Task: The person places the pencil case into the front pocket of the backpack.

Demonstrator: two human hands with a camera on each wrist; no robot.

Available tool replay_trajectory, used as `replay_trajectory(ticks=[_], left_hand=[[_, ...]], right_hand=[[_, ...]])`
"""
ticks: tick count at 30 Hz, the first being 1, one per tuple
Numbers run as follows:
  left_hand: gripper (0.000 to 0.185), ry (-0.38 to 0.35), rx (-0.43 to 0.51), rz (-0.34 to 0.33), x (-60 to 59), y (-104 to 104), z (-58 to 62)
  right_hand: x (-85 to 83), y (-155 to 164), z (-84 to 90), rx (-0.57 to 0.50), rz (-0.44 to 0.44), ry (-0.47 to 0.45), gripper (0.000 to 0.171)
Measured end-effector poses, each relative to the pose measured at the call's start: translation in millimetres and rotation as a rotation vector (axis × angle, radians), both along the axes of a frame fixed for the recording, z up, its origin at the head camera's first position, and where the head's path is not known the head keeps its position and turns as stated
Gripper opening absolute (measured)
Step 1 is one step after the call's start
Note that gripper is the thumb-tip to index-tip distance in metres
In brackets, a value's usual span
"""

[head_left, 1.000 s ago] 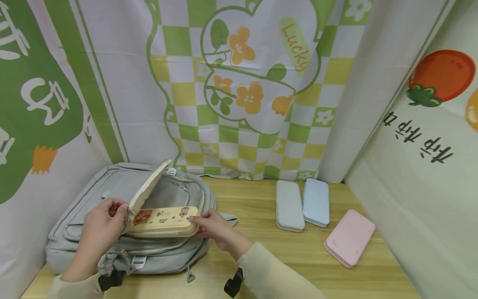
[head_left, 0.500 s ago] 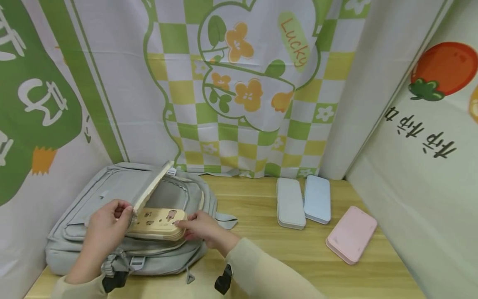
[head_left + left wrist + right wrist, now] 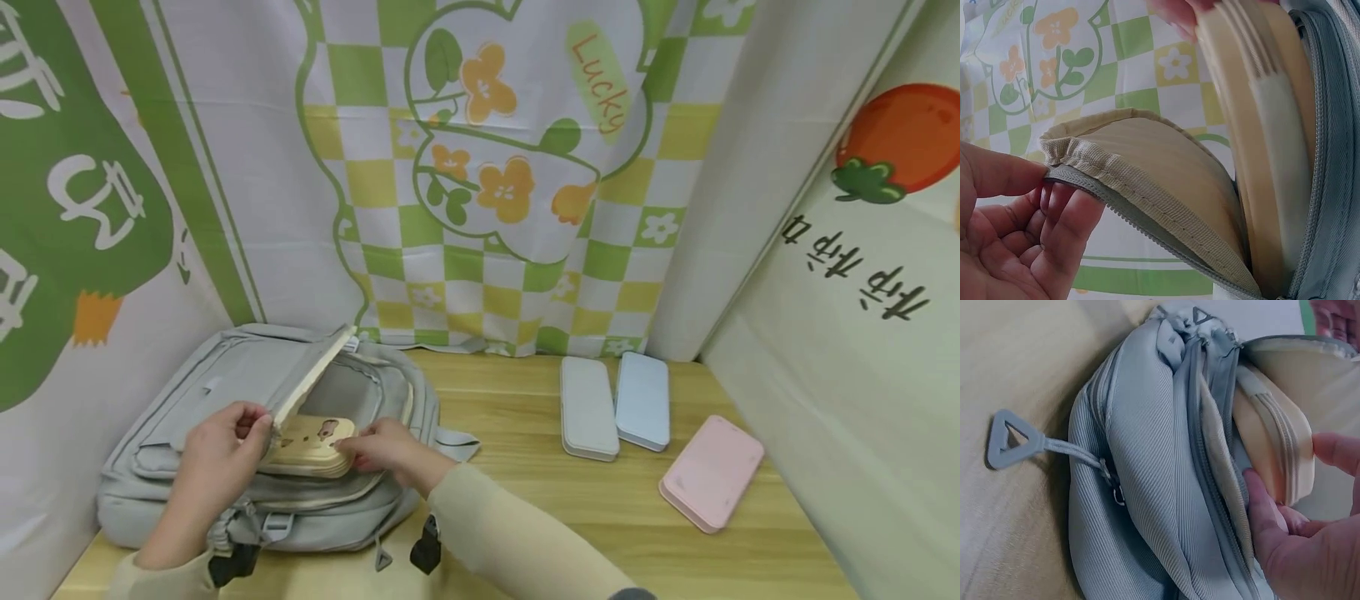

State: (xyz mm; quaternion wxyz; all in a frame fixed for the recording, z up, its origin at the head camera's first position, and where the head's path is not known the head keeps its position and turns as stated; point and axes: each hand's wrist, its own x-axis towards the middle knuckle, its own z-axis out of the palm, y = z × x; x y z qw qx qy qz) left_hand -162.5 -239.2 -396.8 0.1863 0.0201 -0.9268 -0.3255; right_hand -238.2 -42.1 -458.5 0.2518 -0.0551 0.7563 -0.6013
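A grey backpack (image 3: 217, 367) lies on the left of the table with its front pocket unzipped. My left hand (image 3: 225, 450) pinches the edge of the pocket flap (image 3: 1141, 181) between thumb and fingers and holds it raised. A cream pencil case (image 3: 318, 442) with small bear prints is partly inside the pocket; its left part is hidden under the flap. My right hand (image 3: 390, 450) grips the case's outer end, thumb on one face and fingers on the other, as the right wrist view shows.
On the wooden table (image 3: 525, 525), to the right, lie a white case (image 3: 588, 408), a light blue case (image 3: 642, 400) and a pink case (image 3: 712, 473). A triangular zipper pull (image 3: 1013, 439) hangs from the backpack. A patterned curtain (image 3: 480, 275) stands behind.
The right hand has moved left, and the cream pencil case has slid deeper under the flap into the pocket. The left hand still holds the flap up.
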Motion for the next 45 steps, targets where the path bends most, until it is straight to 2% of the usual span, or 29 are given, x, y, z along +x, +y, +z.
replay_trajectory(ticks=[10,16,19,26,35,41,45], left_hand=[[0.019,-0.012,0.045,0.081,4.1,-5,-0.3],[0.021,-0.032,0.057,0.055,1.9,-5,0.1],[0.022,-0.040,0.064,0.044,0.4,-3,0.3],[0.022,-0.086,0.068,0.048,2.5,-2,-2.7],[0.021,-0.076,0.086,0.048,0.9,-5,-4.7],[0.023,-0.082,0.110,0.057,1.6,-5,-6.1],[0.023,-0.087,0.121,0.051,3.0,-6,-5.2]], right_hand=[[-4.5,-11,0.5,0.100,0.018,-0.028,0.022],[-8.2,-11,0.7,0.150,0.048,0.009,0.024],[-9.8,-12,-0.8,0.172,0.033,0.043,0.022],[-5.7,-20,-9.1,0.207,0.002,0.053,0.020],[-3.6,-22,-9.5,0.190,0.019,0.122,0.020],[-1.6,-10,-4.0,0.176,0.032,0.169,0.044],[-1.4,3,5.5,0.131,0.059,0.139,0.046]])
